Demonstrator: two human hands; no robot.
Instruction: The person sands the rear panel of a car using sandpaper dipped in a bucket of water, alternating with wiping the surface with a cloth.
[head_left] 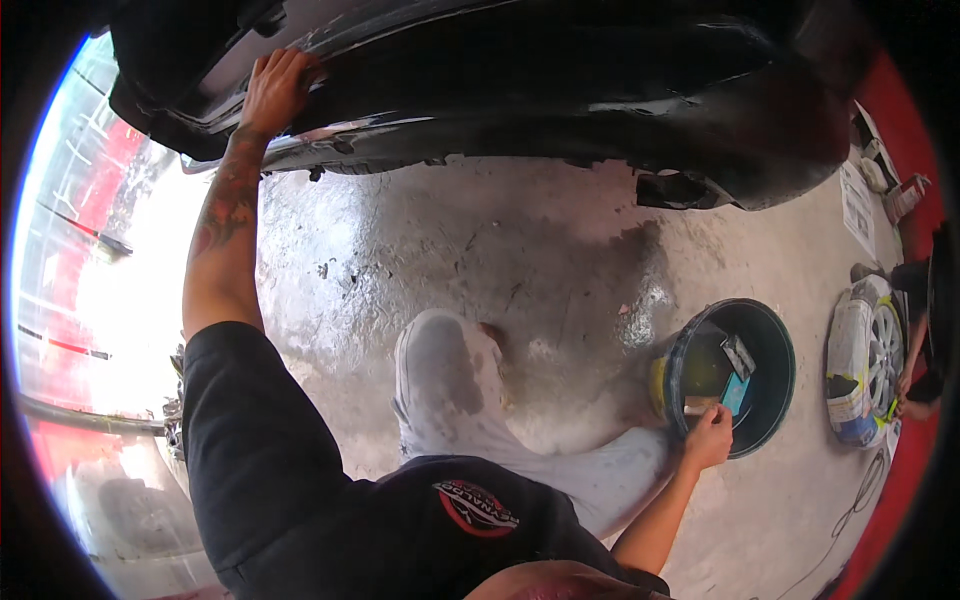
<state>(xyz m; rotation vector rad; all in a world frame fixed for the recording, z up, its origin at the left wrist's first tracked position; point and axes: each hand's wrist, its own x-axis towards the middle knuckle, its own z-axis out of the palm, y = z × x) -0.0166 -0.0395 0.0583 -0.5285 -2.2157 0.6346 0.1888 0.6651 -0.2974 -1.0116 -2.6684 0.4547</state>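
A large black car bumper (560, 80) spans the top of the view. My left hand (275, 95), arm raised, rests on its glossy surface with slightly bent fingers. My right hand (708, 438) is down at the near rim of a dark bucket (781, 390), fingers closed on a flat teal pad (737, 393) that reaches inside. A dark rectangular piece (738, 355) lies just beyond the pad in the bucket, and some yellowish material shows inside too.
The concrete floor (520, 260) is wet in patches. At the right, a masked wheel (860, 370) lies beside another person's arm (915, 350), with a cable (860, 500) below and a can (905, 195) above. A bright translucent wall with red bands (80, 280) runs along the left.
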